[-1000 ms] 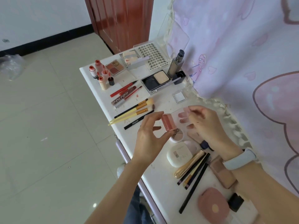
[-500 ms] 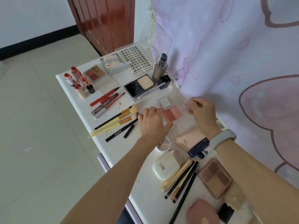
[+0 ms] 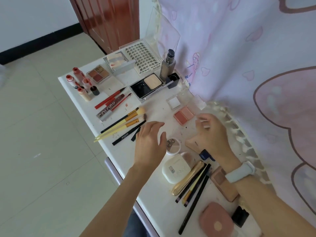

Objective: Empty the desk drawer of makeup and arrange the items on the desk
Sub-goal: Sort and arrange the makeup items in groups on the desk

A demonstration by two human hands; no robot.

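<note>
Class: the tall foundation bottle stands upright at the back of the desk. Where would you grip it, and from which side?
Grip the foundation bottle round its straight body below the pump, coming from the front left: the curtain hangs close behind it and the dark cap stands at its right.

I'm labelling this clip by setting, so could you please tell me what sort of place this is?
Probably a bedroom at home: a small white desk spread with makeup, a pink cartoon-print curtain beside it, a wooden door and tiled floor behind.

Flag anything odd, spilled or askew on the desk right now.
Small stuff only. A reddish smear and dark specks mark the white desk near the red pencils and the blush compact. The foundation bottle stands uncapped, with its dark cap beside it. Nothing looks broken.
</note>
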